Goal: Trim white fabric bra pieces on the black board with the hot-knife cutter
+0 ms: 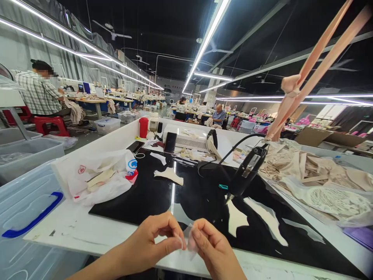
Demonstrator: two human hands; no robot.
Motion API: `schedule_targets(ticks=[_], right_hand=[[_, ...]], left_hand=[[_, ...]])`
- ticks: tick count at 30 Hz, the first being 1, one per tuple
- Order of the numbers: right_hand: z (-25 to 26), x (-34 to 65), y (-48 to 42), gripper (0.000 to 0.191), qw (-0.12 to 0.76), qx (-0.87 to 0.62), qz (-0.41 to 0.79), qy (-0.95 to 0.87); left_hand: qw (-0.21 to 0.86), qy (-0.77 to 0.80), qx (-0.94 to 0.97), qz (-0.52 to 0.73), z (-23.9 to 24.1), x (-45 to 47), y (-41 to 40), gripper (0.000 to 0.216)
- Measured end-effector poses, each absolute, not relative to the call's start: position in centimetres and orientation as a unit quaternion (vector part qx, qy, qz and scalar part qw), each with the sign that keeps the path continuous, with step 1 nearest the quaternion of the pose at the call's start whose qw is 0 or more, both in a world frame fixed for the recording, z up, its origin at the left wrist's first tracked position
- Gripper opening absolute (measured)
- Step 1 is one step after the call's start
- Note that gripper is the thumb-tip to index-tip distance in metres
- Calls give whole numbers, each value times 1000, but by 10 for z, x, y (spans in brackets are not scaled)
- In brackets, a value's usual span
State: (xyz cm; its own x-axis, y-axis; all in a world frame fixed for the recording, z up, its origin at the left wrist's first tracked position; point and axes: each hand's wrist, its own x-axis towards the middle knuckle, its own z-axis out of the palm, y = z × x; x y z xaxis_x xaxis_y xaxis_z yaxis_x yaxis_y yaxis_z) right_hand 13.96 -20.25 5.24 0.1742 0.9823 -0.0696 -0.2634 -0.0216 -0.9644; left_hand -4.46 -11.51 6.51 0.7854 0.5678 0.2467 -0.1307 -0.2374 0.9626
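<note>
My left hand (153, 241) and my right hand (214, 249) meet low over the near edge of the white table (75, 229). Both pinch a small thin clear film piece (186, 238) between thumb and fingertips. Just beyond them lies a glossy black work mat (151, 194) with several pale cut fabric pieces (169, 175) on it. A black hot-tip tool (247, 171) on a cord stands tilted over the mat, right of centre.
A white plastic bag (96, 175) lies at the left, a clear bin with a blue handle (32, 217) nearer. Beige fabric heaps (314, 171) fill the right. Pink straps (305, 85) hang above. A red cup (143, 127), phones and a white machine (186, 142) stand behind. Other workers sit far off.
</note>
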Motion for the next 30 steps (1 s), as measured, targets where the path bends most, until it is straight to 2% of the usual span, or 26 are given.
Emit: schedule_targets(ticks=[5,14,21,26,30], right_hand=[[66,144,-203,48,532,-526,473,-465],[72,146,-195,47,489,-527,500,-483],[72,150,-191,48,485,-541,488,-483],[66,152,-186,47,495,-547,476,-478],[61,152,-185,48,537,-557,431,-465]], left_hand=[[659,189,663,302,61,-40,-106,39],[650,154,696,263,66,-26,-102,37],[665,195,681,238,60,-20,-98,27],[688,221,653,227,57,-16,-96,28],[700,234,634,232,60,-12,-93,32]])
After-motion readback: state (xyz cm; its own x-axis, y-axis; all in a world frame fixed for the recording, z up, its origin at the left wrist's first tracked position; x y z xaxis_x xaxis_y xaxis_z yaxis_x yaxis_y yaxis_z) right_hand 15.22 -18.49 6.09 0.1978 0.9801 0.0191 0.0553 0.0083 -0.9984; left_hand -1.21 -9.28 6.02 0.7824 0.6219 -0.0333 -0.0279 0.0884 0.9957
